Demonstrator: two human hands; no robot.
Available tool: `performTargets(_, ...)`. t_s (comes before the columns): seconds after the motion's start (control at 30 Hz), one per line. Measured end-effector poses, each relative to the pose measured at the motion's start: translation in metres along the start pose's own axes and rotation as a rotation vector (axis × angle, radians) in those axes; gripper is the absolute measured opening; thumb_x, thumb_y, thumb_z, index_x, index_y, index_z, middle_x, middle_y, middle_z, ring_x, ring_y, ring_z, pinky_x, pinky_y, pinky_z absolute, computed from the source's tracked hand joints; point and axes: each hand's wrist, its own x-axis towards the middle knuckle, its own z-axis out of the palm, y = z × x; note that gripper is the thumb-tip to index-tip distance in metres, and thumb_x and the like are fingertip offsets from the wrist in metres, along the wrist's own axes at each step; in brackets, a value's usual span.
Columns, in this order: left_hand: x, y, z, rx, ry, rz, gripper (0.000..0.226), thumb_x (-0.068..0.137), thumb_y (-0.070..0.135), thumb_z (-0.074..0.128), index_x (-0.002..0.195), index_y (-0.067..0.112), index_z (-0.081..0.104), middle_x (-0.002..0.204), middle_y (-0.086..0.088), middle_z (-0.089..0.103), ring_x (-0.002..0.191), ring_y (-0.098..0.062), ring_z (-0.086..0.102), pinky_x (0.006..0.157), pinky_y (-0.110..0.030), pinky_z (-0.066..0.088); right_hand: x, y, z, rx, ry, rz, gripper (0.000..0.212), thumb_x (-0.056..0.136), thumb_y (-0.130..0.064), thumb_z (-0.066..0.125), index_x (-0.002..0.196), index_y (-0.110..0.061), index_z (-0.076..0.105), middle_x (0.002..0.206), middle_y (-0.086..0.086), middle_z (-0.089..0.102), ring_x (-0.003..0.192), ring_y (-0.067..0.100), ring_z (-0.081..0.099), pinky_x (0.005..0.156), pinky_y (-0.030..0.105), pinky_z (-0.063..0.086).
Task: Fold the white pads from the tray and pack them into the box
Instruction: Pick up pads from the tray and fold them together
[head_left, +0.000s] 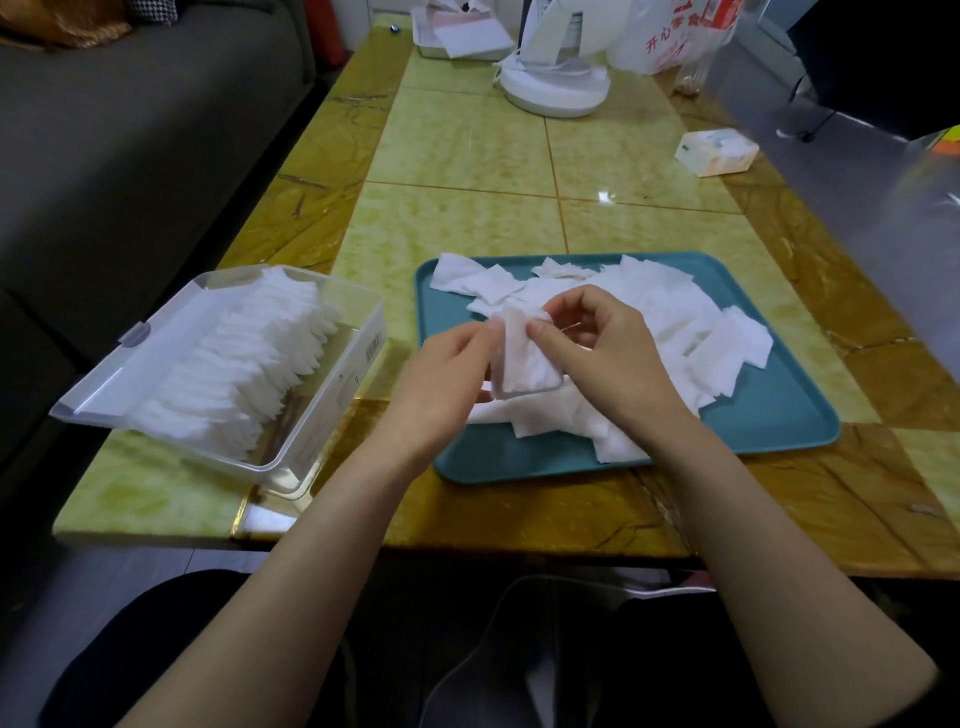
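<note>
A teal tray (769, 415) lies on the table with a loose heap of white pads (670, 312) on it. Over its left part I hold one white pad (524, 358) between both hands. My left hand (447, 379) pinches the pad's left edge, and my right hand (608, 348) pinches its upper right edge with thumb and fingers curled. The pad is partly folded and stands off the tray. To the left sits a clear plastic box (343, 384) with a row of folded pads (249, 364) packed in it.
The yellow-green tiled table (467, 150) stretches ahead. At the back stand a white round appliance (556, 88), a plastic bag (670, 36) and a small tissue pack (717, 150). A grey sofa (130, 130) runs along the left. My knees are under the table's near edge.
</note>
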Motion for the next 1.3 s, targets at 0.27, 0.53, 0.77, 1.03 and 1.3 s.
performTargets(0.27,0.003,-0.006,-0.004,0.098,0.143,0.098,0.029,0.075,0.031,0.064,0.092,0.009,0.068,0.084,-0.008,0.073,0.084,-0.025,0.069,0.083,-0.05,0.054,-0.004,0.002,0.007,-0.108,0.12,-0.133,0.019,0.088,-0.015,0.062,0.101,-0.018,0.049,0.104,-0.005,0.054,0.082,-0.003,0.055,0.069,0.009,0.045)
performTargets(0.53,0.012,-0.009,-0.024,0.183,0.344,0.155,0.013,0.086,0.017,0.063,0.089,0.005,0.065,0.081,-0.012,0.069,0.076,-0.022,0.063,0.07,-0.042,0.05,-0.007,0.028,-0.002,-0.809,-0.379,-0.003,0.057,0.076,-0.038,0.071,0.125,-0.02,0.047,0.113,-0.002,0.046,0.106,0.017,0.045,0.073,0.028,0.033)
performTargets(0.77,0.011,-0.009,-0.026,0.196,0.345,0.157,0.013,0.086,0.017,0.063,0.089,0.004,0.065,0.082,-0.016,0.069,0.074,-0.026,0.062,0.069,-0.046,0.05,-0.01,0.017,0.0,-0.831,-0.411,-0.042,0.051,0.072,-0.045,0.073,0.114,-0.029,0.051,0.109,-0.006,0.046,0.107,0.015,0.044,0.072,0.027,0.032)
performTargets(1.03,0.007,-0.007,-0.025,0.241,0.329,0.134,0.016,0.086,0.017,0.062,0.093,0.003,0.065,0.083,-0.014,0.069,0.084,-0.032,0.064,0.074,-0.048,0.05,-0.009,0.012,-0.004,-0.917,-0.342,-0.107,0.028,0.086,-0.024,0.053,0.114,-0.023,0.054,0.112,0.001,0.061,0.101,0.023,0.054,0.075,0.032,0.041)
performTargets(1.3,0.005,-0.006,-0.025,0.264,0.311,0.112,0.015,0.088,0.018,0.061,0.097,0.008,0.066,0.086,-0.009,0.071,0.085,-0.025,0.066,0.075,-0.044,0.051,-0.004,0.012,-0.012,-0.759,-0.293,-0.118,0.019,0.093,-0.021,0.053,0.101,-0.015,0.069,0.097,0.004,0.07,0.091,0.021,0.061,0.079,0.033,0.046)
